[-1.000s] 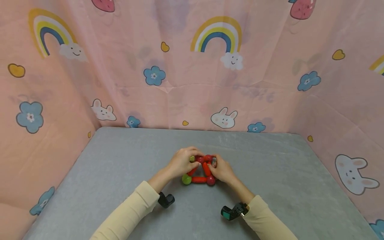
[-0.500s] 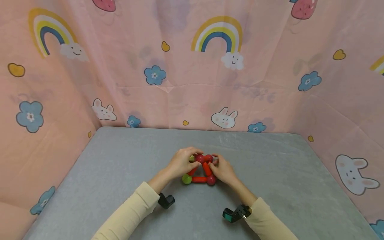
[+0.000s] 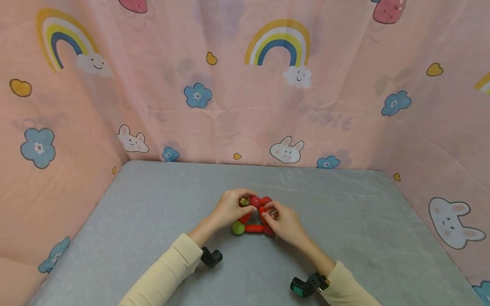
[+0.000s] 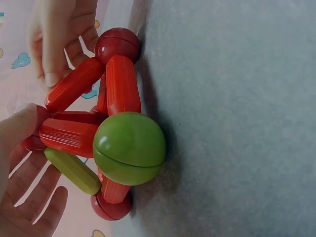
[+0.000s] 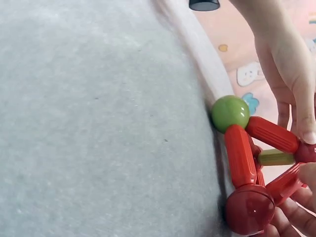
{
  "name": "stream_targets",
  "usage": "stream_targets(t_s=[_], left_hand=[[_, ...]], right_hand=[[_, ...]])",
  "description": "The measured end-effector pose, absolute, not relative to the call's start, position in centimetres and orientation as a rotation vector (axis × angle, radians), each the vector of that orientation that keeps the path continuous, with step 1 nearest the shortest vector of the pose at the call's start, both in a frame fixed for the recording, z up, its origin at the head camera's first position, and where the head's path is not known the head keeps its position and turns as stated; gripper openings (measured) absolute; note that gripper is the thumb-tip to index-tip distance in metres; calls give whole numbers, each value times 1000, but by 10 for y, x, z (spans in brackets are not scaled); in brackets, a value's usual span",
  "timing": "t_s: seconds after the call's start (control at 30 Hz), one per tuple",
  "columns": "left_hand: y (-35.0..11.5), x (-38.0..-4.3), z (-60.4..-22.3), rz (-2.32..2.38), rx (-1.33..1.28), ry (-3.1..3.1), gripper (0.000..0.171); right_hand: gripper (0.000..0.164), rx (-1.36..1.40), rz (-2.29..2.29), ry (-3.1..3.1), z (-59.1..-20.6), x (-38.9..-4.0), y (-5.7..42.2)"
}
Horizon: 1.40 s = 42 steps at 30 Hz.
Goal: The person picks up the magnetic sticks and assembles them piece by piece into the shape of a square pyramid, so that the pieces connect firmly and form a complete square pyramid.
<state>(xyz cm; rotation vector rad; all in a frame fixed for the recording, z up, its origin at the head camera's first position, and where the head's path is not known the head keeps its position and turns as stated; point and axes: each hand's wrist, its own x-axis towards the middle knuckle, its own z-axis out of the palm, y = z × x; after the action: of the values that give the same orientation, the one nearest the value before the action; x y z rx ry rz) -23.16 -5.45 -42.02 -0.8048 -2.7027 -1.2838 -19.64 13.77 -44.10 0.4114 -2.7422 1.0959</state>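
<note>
A pyramid-like frame of balls and ribbed rods stands on the grey table. Its front corners are a green ball [image 4: 129, 148] and a dark red ball [image 5: 249, 210], joined by a red rod [image 3: 254, 228]. At the top sits another red ball [image 3: 254, 201], pinched by my left hand [image 3: 229, 207], thumb in front and fingers behind. A yellow-green rod [image 4: 73, 170] slopes down from that ball to a red ball [image 4: 111, 206] at the back. Beside the right sloping red rod [image 4: 76, 84] is my right hand [image 3: 287, 222], fingers loosely bent, thumb tip close to the rod.
The grey tabletop [image 3: 153, 195] spreads around the frame. A pink curtain [image 3: 237, 127] with printed rainbows and rabbits encloses the back and sides. Black wrist cameras [image 3: 211, 257] are strapped to both wrists.
The right hand has loosened from the frame's right side and drawn slightly down and to the right, now partly covering the front right ball. The left hand and the frame have barely moved.
</note>
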Motion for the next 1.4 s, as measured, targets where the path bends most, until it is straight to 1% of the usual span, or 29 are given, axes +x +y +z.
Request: stream_targets(t_s=[0.13,0.3,0.9,1.13,1.23,1.4], left_hand=[[-55,-232,-422,-1304,-792,-2694,32],[-55,-232,-423,-1318,-791,-2682,34],[-62,-232,-426,-1446,-823,-2651,31],[-64,-232,-424,-1462,-808,-2662,31],[-63,-232,-424,-1473,-797,-2664,31],[-61,-233,-427,-1475,-803,-2646,32]], right_hand=[[19,488,1074,-2720,-441,-195,135],[17,533,1044,-2694,-441,-195,133],[17,553,1044,-2672,-442,-193,126],[11,543,1065,-2596,-444,-198,128],[15,547,1039,-2535,-443,-203,130],[25,541,977,-2558,-442,-213,131]])
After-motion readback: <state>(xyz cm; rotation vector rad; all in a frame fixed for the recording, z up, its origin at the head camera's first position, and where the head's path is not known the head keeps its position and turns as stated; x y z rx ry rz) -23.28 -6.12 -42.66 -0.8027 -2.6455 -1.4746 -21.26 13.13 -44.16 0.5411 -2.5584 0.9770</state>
